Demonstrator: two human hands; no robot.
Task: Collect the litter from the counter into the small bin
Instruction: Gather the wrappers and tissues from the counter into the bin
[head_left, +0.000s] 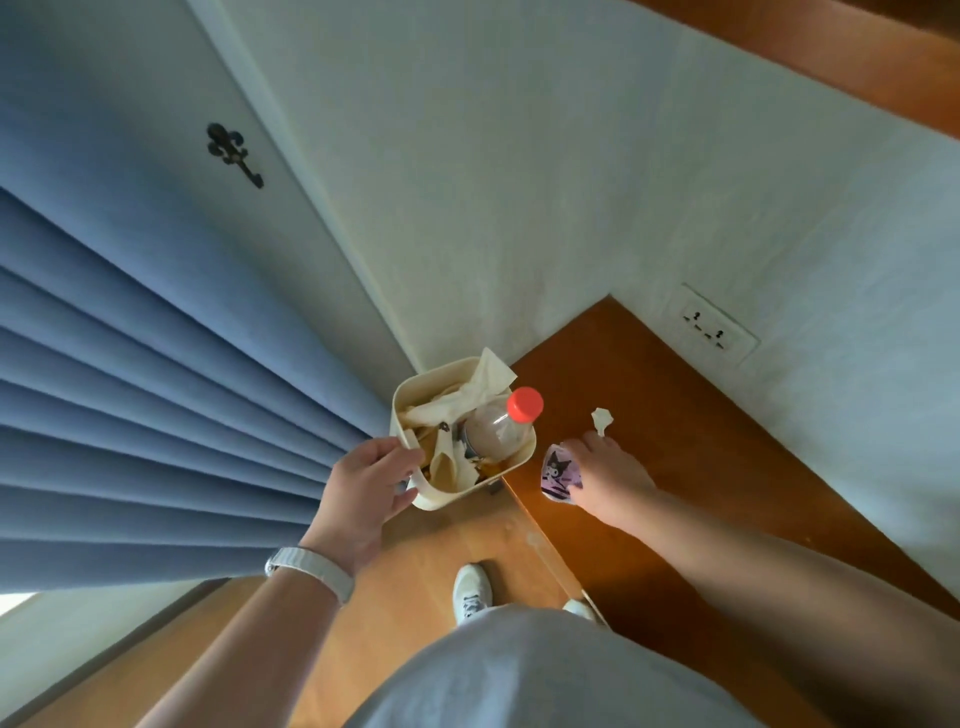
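Note:
My left hand (366, 491) grips the near-left rim of a small cream bin (511, 465), holding it beside the counter's left edge. The bin holds crumpled tissues (467, 395) and a clear bottle with a red cap (524, 404) that sticks up above the rim. My right hand (605, 473) rests on the brown wooden counter (701, 467) with its fingers closed on a purple-and-white cartoon wrapper (556, 470). A small white paper scrap (602, 418) lies on the counter just beyond my fingertips, not touched.
Blue curtains (130, 389) hang at the left. White walls meet behind the bin, with a socket plate (719, 327) above the counter. Below are the wooden floor (431, 561) and my white shoe (471, 592).

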